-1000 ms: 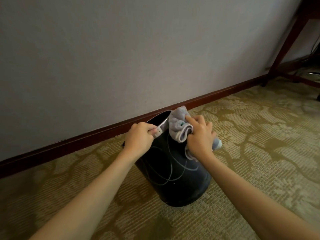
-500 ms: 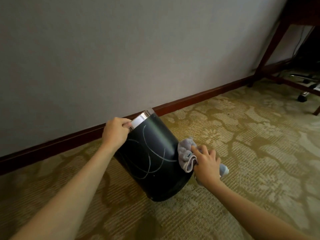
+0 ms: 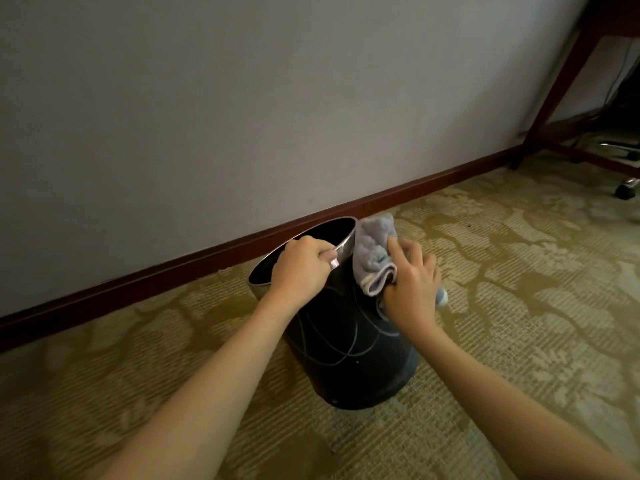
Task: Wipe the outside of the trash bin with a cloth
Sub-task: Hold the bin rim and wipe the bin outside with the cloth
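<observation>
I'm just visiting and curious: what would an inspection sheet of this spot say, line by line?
Surface: patterned carpet, green and tan, meeting a dark wooden baseboard.
Job's things: black trash bin with a shiny rim, tilted, marked with thin curved lines; grey cloth pressed against its upper side.
Clutter: nothing seen.
Hands: left hand grips the bin's rim; right hand holds the cloth against the bin.
Cables: a thin cable hangs by the wall at far right.
Surroundings: plain grey wall; dark wooden desk legs and a chair caster at right.
</observation>
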A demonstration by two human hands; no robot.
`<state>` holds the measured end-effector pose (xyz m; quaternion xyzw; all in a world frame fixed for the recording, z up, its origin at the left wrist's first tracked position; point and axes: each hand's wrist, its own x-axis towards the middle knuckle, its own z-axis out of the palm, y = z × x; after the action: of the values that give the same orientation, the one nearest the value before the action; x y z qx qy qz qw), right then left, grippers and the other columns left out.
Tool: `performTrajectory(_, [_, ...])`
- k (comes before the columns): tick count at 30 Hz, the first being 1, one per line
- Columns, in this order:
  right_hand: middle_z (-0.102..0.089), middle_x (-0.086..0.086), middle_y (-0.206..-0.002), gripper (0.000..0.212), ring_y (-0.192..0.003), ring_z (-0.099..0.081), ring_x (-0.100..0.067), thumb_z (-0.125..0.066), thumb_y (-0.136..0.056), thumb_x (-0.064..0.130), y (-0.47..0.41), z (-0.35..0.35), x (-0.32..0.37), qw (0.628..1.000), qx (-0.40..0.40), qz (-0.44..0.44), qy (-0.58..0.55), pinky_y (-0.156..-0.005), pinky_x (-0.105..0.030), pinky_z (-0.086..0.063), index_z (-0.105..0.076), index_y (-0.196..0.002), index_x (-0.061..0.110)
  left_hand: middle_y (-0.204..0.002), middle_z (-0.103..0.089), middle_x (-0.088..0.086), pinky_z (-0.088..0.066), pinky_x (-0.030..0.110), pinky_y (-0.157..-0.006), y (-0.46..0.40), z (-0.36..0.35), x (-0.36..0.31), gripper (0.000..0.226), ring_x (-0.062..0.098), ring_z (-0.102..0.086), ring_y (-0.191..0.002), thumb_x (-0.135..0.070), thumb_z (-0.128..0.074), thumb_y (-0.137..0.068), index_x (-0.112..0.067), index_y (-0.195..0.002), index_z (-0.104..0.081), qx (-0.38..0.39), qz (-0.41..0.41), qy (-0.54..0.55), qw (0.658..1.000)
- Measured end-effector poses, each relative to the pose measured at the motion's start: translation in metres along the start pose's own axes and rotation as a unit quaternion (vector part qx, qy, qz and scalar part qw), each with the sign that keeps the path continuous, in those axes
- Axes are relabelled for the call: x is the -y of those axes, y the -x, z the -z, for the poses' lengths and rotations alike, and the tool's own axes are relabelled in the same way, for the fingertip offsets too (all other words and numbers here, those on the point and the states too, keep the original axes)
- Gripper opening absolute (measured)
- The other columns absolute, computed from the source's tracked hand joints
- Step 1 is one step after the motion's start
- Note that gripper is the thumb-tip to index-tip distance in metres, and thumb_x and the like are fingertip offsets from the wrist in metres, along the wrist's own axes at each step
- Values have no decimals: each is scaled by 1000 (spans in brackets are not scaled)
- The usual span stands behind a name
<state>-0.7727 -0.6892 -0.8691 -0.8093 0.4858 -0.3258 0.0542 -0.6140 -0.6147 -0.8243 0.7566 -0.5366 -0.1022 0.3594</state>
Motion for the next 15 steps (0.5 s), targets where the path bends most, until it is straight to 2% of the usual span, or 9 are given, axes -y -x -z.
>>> performTrajectory(2, [-49, -15, -129, 69, -103, -43, -39, -59, -71, -4, 20, -6, -17, 998, 39, 2, 40, -84, -49, -37, -46, -137, 12, -61, -60, 0, -45, 36, -56, -3, 2, 4, 30, 17, -57, -61, -23, -51, -94, -14, -68, -64, -14, -4, -15, 1000])
performTrajectory(4, [-50, -15, -128, 67, -106, -44, -39, -62, -73, 1, 37, -10, -38, 991, 87, 9, 99, -83, -48, -39, -46, -137, 13, -61, -58, -7, -35, 28, -49, -6, 7, 14, 28, 9, -54, -61, -24, -50, -94, -22, -69, -63, -42, 3, -32, 999])
performTrajectory(5, [-49, -14, -130, 66, -108, -43, -37, -61, -76, 4, 45, -11, -48, 985, 113, 9, 131, -84, -46, -39, -44, -139, 15, -61, -57, -8, -33, 27, -50, -9, 10, 21, 28, 10, -54, -62, -24, -49, -94, -23, -69, -62, -57, 13, -39, 998])
performTrajectory(7, [-45, -9, -133, 65, -109, -41, -33, -58, -80, 10, 56, -12, -61, 973, 150, 6, 173, -86, -42, -38, -39, -141, 20, -65, -60, -4, -39, 30, -55, -14, 17, 36, 27, 18, -57, -66, -22, -49, -94, -19, -73, -65, -76, 44, -36, 996])
performTrajectory(9, [-46, -7, -131, 62, -106, -41, -32, -56, -80, 10, 57, -13, -63, 973, 154, 5, 173, -84, -42, -37, -42, -138, 22, -66, -63, 4, -45, 36, -62, -16, 22, 48, 25, 24, -60, -69, -18, -50, -94, -12, -77, -68, -81, 63, -16, 995])
performTrajectory(11, [-45, -4, -128, 56, -105, -39, -30, -54, -81, 11, 50, -15, -56, 974, 148, -5, 173, -84, -41, -36, -43, -134, 24, -66, -64, 9, -44, 35, -61, -13, 24, 53, 26, 26, -60, -69, -17, -50, -94, -8, -77, -67, -88, 71, -11, 994])
performTrajectory(15, [-42, -3, -124, 48, -106, -35, -29, -51, -81, 11, 32, -15, -33, 984, 124, -38, 122, -82, -41, -31, -44, -127, 25, -66, -63, 1, -42, 28, -58, -2, 22, 43, 28, 18, -59, -68, -19, -48, -95, -12, -75, -67, -67, 47, -1, 997])
